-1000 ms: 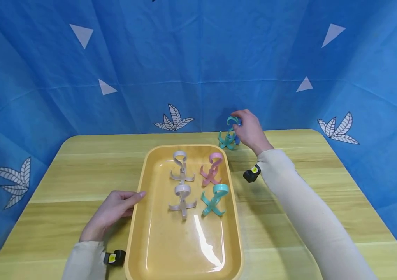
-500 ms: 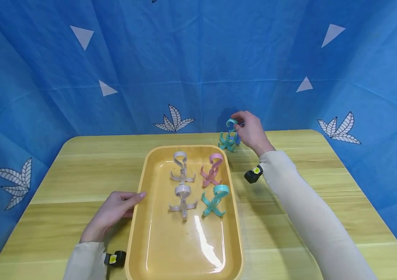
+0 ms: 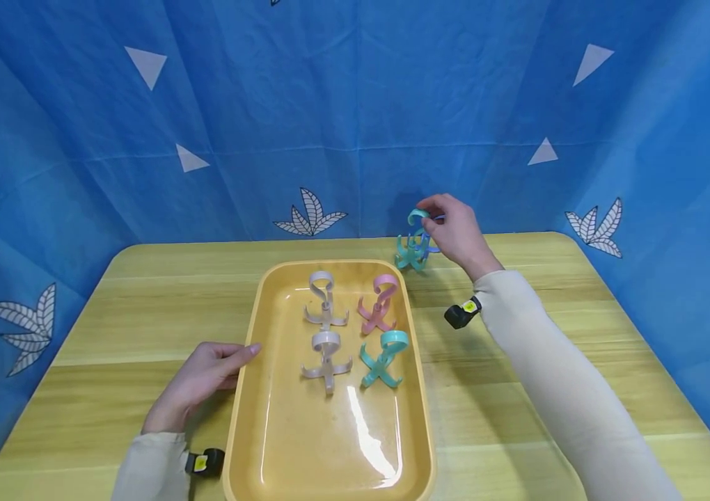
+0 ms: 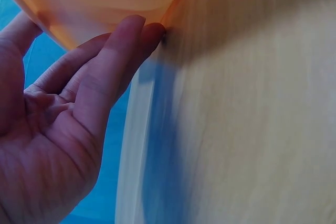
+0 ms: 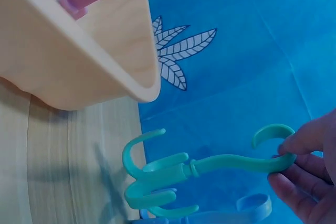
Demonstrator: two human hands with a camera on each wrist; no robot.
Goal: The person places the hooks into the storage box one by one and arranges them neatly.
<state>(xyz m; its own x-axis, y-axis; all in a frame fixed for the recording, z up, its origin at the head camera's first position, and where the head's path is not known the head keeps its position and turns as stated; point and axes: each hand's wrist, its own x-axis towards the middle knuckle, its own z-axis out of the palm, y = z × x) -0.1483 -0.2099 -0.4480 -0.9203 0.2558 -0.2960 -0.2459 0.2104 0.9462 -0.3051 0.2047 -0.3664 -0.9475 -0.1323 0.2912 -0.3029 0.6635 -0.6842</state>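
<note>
My right hand point(image 3: 455, 233) pinches a green rotating hook hanger point(image 5: 231, 162) by its curved top, beyond the tray's far right corner. Its prongs point down at the table's back edge in the head view. Right behind it is a blue hook hanger point(image 5: 254, 211), partly hidden. My left hand point(image 3: 204, 376) grips the left rim of a yellow tray point(image 3: 245, 417), thumb on top and fingers below. Inside the tray stand two pale grey hook hangers, one far point(image 3: 326, 314) and one near point(image 3: 328, 365), plus a pink one point(image 3: 378, 313) and a turquoise one point(image 3: 381, 365).
The tray rests on a wood-grain table point(image 3: 161, 292). A blue cloth point(image 3: 355, 104) with printed leaves and triangles surrounds the back and sides. Black wrist cameras sit on the left sleeve point(image 3: 151, 466) and the right sleeve point(image 3: 555, 362).
My right hand has shifted slightly to the right, and the green hook hanger has moved with it. More of the blue hanger shows behind it. The left hand and tray stay put.
</note>
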